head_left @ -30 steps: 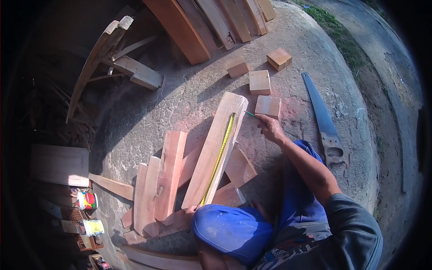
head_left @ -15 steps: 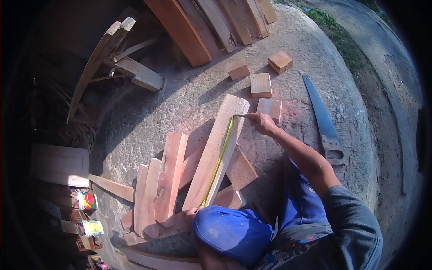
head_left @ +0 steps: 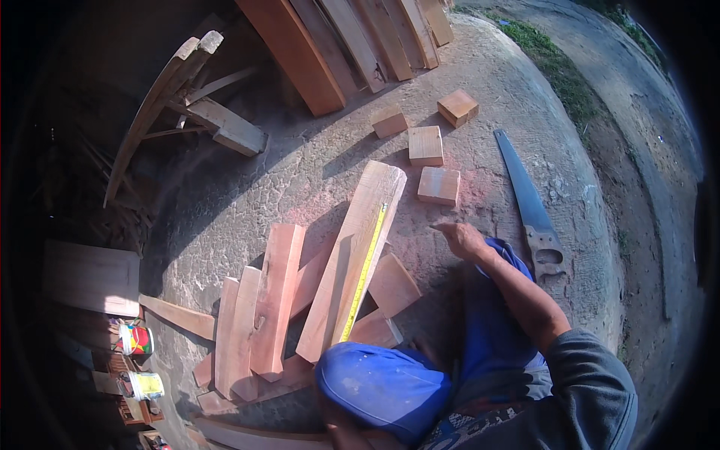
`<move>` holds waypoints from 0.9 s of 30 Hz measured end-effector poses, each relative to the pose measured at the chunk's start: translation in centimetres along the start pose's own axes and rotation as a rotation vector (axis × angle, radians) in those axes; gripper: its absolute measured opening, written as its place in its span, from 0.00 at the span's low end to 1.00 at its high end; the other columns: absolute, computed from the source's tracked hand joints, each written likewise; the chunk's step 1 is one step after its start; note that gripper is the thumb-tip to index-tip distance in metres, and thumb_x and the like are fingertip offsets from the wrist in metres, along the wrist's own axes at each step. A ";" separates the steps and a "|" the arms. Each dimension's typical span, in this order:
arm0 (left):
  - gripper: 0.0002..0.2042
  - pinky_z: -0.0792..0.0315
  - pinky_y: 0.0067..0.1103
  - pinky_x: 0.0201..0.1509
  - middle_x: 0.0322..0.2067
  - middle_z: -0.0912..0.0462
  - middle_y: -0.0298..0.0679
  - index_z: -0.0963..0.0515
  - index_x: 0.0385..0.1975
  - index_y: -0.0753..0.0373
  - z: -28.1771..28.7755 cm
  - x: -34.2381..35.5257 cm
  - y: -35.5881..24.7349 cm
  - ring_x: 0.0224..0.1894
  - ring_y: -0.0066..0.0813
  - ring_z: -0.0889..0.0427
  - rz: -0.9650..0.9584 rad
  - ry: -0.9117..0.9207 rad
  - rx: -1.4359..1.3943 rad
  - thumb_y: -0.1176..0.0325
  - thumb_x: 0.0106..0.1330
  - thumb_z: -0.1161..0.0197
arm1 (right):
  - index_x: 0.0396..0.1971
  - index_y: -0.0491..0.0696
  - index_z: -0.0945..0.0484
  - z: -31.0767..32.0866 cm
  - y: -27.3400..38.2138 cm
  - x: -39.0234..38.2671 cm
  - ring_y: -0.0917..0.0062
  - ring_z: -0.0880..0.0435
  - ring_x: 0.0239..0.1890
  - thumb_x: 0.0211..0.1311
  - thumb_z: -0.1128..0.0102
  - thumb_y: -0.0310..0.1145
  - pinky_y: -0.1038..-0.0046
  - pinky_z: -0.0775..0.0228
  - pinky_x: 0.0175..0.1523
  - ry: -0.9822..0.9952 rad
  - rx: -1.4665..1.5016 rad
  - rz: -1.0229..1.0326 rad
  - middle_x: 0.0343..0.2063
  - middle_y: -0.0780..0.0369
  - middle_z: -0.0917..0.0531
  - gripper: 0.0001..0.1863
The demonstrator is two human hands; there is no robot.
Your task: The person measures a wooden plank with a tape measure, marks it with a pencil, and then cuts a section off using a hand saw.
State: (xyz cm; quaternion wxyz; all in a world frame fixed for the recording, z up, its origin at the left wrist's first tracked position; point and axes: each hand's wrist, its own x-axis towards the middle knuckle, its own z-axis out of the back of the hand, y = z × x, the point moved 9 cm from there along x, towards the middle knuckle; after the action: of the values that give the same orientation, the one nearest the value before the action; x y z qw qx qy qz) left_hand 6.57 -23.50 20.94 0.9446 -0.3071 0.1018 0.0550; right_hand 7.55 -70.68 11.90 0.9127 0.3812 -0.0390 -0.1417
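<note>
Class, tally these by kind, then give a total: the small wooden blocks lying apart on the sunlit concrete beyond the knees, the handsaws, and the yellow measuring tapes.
Small wooden blocks: 4
Handsaw: 1
Yellow measuring tape: 1
Total: 6

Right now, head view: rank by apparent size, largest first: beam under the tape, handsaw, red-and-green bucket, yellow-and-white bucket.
1. Beam under the tape
2. Handsaw
3. Red-and-green bucket and yellow-and-white bucket: look about alike, so unranked
</note>
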 end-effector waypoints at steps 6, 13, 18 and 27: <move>0.23 0.26 0.40 0.58 0.51 0.22 0.51 0.24 0.53 0.63 -3.4 -2.1 -2.6 0.53 0.48 0.21 -0.156 0.116 -0.039 0.63 0.60 0.30 | 0.61 0.50 0.24 -4.2 -0.1 -2.6 0.51 0.18 0.54 0.70 0.45 0.38 0.53 0.25 0.58 0.180 0.020 -0.011 0.50 0.47 0.16 0.22; 0.24 0.27 0.40 0.59 0.53 0.22 0.51 0.24 0.55 0.63 -7.3 -5.0 -4.7 0.55 0.48 0.21 -0.304 0.229 -0.085 0.63 0.59 0.29 | 0.70 0.42 0.42 -8.3 1.0 -5.5 0.52 0.20 0.59 0.65 0.40 0.43 0.55 0.25 0.59 0.461 -0.157 0.046 0.54 0.45 0.20 0.38; 0.25 0.27 0.40 0.60 0.54 0.22 0.51 0.25 0.56 0.62 -8.5 -5.7 -5.5 0.56 0.49 0.22 -0.348 0.223 -0.083 0.63 0.59 0.28 | 0.64 0.43 0.35 -10.1 -0.5 -5.7 0.54 0.17 0.56 0.61 0.37 0.42 0.54 0.23 0.55 0.589 -0.317 0.090 0.52 0.47 0.18 0.34; 0.38 0.36 0.45 0.69 0.63 0.30 0.53 0.32 0.66 0.58 -7.2 0.9 -7.2 0.66 0.55 0.31 -0.454 -0.090 0.435 0.60 0.53 0.24 | 0.61 0.52 0.31 -10.5 -1.0 -4.6 0.56 0.15 0.52 0.61 0.36 0.44 0.53 0.22 0.53 0.562 -0.342 0.102 0.50 0.52 0.17 0.29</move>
State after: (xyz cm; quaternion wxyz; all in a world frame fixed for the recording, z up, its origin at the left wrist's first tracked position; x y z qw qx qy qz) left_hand 7.50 -33.47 19.13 0.9798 -0.1101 -0.0020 -0.1669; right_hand 4.80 -62.87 3.95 0.9445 0.2440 0.2198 0.0105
